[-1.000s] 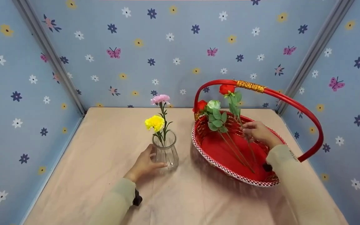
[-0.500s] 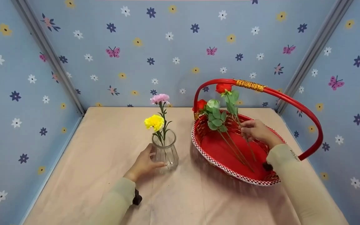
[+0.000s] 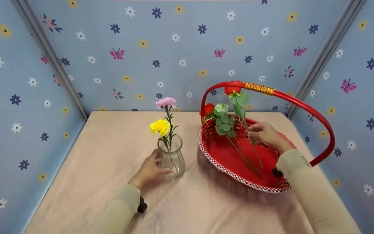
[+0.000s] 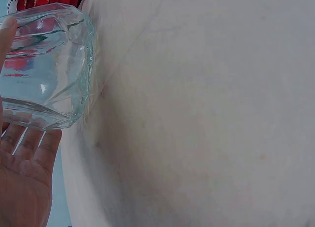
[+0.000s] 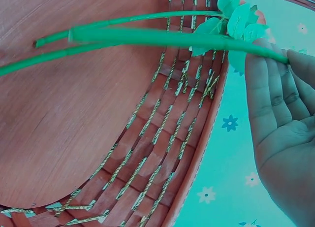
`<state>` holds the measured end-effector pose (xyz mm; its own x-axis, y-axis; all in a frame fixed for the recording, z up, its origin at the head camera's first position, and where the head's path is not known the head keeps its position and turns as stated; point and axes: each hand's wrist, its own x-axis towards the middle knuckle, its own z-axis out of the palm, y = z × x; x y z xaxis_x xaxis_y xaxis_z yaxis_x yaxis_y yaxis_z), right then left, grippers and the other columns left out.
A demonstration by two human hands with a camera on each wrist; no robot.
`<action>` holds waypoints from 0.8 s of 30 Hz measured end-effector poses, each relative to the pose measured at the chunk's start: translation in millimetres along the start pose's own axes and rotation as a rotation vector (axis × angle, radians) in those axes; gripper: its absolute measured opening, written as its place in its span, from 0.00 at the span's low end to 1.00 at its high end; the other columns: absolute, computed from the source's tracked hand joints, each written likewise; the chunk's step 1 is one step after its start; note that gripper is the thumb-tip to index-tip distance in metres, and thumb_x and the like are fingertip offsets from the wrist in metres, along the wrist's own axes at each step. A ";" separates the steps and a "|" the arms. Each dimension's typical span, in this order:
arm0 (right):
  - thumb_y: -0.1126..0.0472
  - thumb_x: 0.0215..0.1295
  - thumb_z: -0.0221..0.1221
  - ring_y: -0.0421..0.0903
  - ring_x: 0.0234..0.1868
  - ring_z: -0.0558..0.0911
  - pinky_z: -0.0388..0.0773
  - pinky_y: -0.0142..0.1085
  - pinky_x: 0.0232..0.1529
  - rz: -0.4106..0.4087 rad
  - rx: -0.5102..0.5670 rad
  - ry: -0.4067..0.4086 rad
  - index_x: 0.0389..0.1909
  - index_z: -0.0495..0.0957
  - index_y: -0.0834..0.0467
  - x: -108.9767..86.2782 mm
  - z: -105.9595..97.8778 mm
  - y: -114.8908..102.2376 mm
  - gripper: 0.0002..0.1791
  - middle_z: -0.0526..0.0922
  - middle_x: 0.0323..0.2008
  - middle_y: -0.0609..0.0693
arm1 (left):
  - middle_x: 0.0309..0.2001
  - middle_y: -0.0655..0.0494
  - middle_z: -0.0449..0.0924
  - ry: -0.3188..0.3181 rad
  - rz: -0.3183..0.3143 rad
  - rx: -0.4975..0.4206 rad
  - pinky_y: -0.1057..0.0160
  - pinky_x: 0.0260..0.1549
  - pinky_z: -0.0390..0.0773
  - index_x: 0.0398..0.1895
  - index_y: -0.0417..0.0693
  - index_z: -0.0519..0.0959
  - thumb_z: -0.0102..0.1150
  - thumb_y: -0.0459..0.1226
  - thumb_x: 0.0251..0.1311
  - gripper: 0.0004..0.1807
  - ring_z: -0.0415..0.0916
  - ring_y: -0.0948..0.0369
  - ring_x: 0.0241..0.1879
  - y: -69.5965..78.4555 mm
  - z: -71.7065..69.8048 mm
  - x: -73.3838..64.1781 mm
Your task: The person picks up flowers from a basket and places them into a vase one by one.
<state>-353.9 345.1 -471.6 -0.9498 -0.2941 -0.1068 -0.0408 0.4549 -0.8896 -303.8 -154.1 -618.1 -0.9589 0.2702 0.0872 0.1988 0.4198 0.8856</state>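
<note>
In the head view my left hand (image 3: 149, 169) holds the side of a clear glass vase (image 3: 179, 162), thumb toward the front. A pink carnation (image 3: 166, 102) and a yellow carnation (image 3: 160, 127) stand in it. The left wrist view shows the vase's faceted base (image 4: 54, 74) between thumb and fingers. Over the red basket (image 3: 226, 174), my right hand (image 3: 266, 136) pinches the stem of a red rose (image 3: 231, 89); the stem's lower end hangs over the basket floor. A white rose (image 3: 221, 108) and another red rose (image 3: 208, 109) lean on the basket's far left rim.
The basket's tall red handle (image 3: 323, 126), wrapped in gold at the top, arches over the right forearm. A pale cloth (image 3: 115, 136) covers the table. Blue patterned panels (image 3: 180, 39) enclose the back and both sides.
My right hand has moved slightly left and up with the red rose, whose bloom now overlaps the basket handle. The left hand and vase stay put.
</note>
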 end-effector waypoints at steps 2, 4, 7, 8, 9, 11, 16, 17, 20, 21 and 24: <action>0.67 0.82 0.56 0.46 0.32 0.88 0.92 0.35 0.36 -0.006 0.003 0.004 0.55 0.79 0.76 0.4 0.9 -1.6 0.14 0.86 0.35 0.57 | 0.71 0.36 0.77 0.000 -0.004 -0.006 0.40 0.78 0.74 0.75 0.43 0.67 0.88 0.41 0.51 0.51 0.74 0.39 0.74 0.1 0.1 -0.1; 0.67 0.82 0.57 0.45 0.32 0.88 0.93 0.35 0.37 -0.016 -0.002 0.006 0.54 0.79 0.76 0.7 1.9 -3.5 0.14 0.87 0.35 0.58 | 0.71 0.37 0.77 0.002 -0.002 -0.010 0.39 0.78 0.74 0.75 0.42 0.67 0.88 0.41 0.51 0.51 0.74 0.39 0.74 0.1 0.4 -0.2; 0.67 0.81 0.58 0.44 0.31 0.88 0.93 0.35 0.37 -0.025 0.001 0.005 0.54 0.80 0.76 0.1 4.2 -8.7 0.14 0.88 0.36 0.59 | 0.71 0.38 0.77 -0.001 -0.004 -0.014 0.40 0.78 0.74 0.75 0.42 0.67 0.88 0.41 0.51 0.51 0.75 0.39 0.73 0.5 0.1 -0.8; 0.67 0.81 0.58 0.44 0.31 0.88 0.93 0.35 0.37 -0.028 0.004 0.005 0.54 0.80 0.76 -0.2 5.3 -10.7 0.14 0.88 0.36 0.59 | 0.70 0.38 0.78 0.000 0.000 -0.015 0.40 0.78 0.74 0.75 0.42 0.67 0.88 0.41 0.52 0.50 0.75 0.40 0.73 0.5 0.1 -0.8; 0.67 0.80 0.59 0.44 0.31 0.88 0.93 0.35 0.36 -0.031 0.003 0.004 0.54 0.80 0.76 -0.6 6.5 -12.4 0.14 0.88 0.36 0.59 | 0.70 0.39 0.78 0.000 0.002 -0.015 0.40 0.78 0.74 0.74 0.42 0.67 0.88 0.41 0.52 0.50 0.75 0.40 0.73 0.4 0.0 -0.8; 0.66 0.80 0.59 0.44 0.31 0.88 0.93 0.34 0.36 -0.039 -0.001 -0.001 0.54 0.80 0.76 -1.1 9.0 -16.0 0.15 0.88 0.35 0.58 | 0.69 0.39 0.78 -0.001 0.006 -0.017 0.40 0.79 0.74 0.74 0.42 0.67 0.87 0.40 0.52 0.49 0.75 0.41 0.73 0.4 -0.2 -0.7; 0.67 0.80 0.59 0.43 0.31 0.88 0.93 0.34 0.36 -0.061 -0.004 -0.013 0.54 0.81 0.76 -2.5 16.6 -23.8 0.14 0.89 0.35 0.58 | 0.68 0.39 0.79 -0.005 0.017 -0.015 0.41 0.79 0.73 0.74 0.40 0.67 0.87 0.39 0.53 0.49 0.74 0.41 0.73 0.1 -0.1 -0.4; 0.67 0.80 0.59 0.43 0.30 0.88 0.93 0.34 0.36 -0.063 0.000 -0.014 0.54 0.81 0.76 -2.6 18.1 -24.9 0.14 0.89 0.35 0.59 | 0.68 0.39 0.79 -0.007 0.018 -0.016 0.40 0.79 0.72 0.74 0.40 0.67 0.87 0.38 0.53 0.49 0.74 0.41 0.73 -0.1 -0.1 -0.4; 0.68 0.79 0.59 0.43 0.30 0.88 0.93 0.35 0.35 -0.059 0.028 -0.012 0.53 0.81 0.75 -2.5 22.8 -28.8 0.12 0.89 0.36 0.60 | 0.68 0.39 0.79 -0.009 0.023 -0.018 0.40 0.80 0.72 0.74 0.39 0.67 0.86 0.38 0.53 0.48 0.75 0.40 0.73 -0.7 0.0 -0.2; 0.68 0.79 0.59 0.43 0.30 0.88 0.93 0.35 0.35 -0.054 0.033 -0.011 0.52 0.81 0.74 -2.4 24.0 -29.8 0.12 0.89 0.36 0.60 | 0.68 0.39 0.79 -0.008 0.025 -0.018 0.40 0.79 0.72 0.74 0.39 0.67 0.86 0.38 0.53 0.48 0.75 0.40 0.73 -0.9 0.1 -0.1; 0.68 0.79 0.59 0.45 0.31 0.89 0.94 0.36 0.37 -0.041 0.063 -0.019 0.52 0.78 0.73 -2.7 28.0 -32.8 0.10 0.88 0.35 0.58 | 0.68 0.39 0.79 -0.005 0.025 -0.013 0.40 0.79 0.73 0.74 0.40 0.67 0.86 0.38 0.53 0.48 0.75 0.40 0.73 -1.2 0.2 -0.2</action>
<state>-341.4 307.5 -454.6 -0.9416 -0.3277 -0.0780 -0.0593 0.3890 -0.9193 -303.8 -154.5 -619.3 -0.9526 0.2848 0.1067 0.2197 0.4016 0.8891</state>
